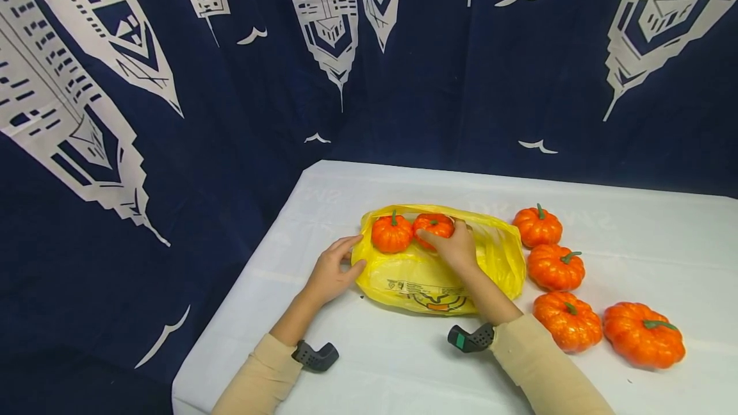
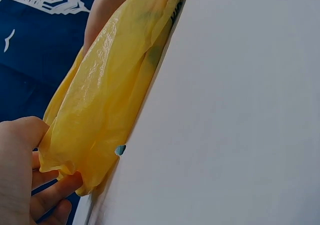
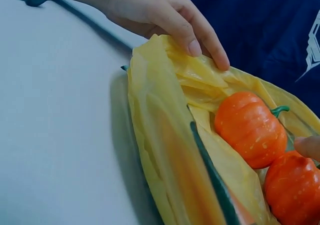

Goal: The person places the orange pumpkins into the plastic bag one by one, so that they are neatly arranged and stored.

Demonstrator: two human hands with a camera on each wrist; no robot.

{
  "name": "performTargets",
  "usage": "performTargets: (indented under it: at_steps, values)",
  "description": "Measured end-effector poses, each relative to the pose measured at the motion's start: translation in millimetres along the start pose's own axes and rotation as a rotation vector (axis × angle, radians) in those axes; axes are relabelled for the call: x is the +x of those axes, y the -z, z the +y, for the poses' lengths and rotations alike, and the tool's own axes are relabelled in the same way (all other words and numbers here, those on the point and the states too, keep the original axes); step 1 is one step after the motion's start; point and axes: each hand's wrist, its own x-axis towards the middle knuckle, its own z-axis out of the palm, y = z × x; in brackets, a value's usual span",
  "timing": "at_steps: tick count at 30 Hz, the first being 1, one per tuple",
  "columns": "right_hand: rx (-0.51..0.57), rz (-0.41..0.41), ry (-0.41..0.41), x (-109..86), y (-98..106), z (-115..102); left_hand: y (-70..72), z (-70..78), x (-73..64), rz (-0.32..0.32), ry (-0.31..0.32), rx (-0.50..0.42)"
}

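A yellow plastic bag [image 1: 392,280] lies on its side with its mouth spread open. Two small orange pumpkins sit within that mouth: the left pumpkin [image 1: 387,235] has its green stem up, and the right pumpkin [image 1: 432,224] touches or nearly touches it. My right hand [image 1: 458,250] reaches over the bag and grips the right pumpkin, thumb in front and fingers at its far right side. At the bag's left end, my left hand [image 1: 333,274] holds the edge between thumb and fingers. In the left wrist view, yellow plastic [image 2: 95,105] hides the contents.
Right of the bag, several more pumpkins stand on the white table [image 1: 277,274]: a back pumpkin [image 1: 536,228], a middle pumpkin [image 1: 555,269], a front pumpkin [image 1: 567,322] and a far-right pumpkin [image 1: 642,336]. A dark blue printed curtain [image 1: 432,95] hangs behind the table.
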Motion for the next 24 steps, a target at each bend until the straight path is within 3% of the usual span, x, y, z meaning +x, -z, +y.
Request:
performTargets:
  at_steps: [9, 24]
  values:
    - [0.001, 0.0, 0.015, -4.6, 3.7, 0.0, 0.3, 0.1, -0.3, -0.002, 0.009, 0.008]
    - [0.063, -0.024, 0.064, -28.1, 15.7, 4.1, -0.1, 0.6, -0.3, -0.003, 0.0, 0.007]
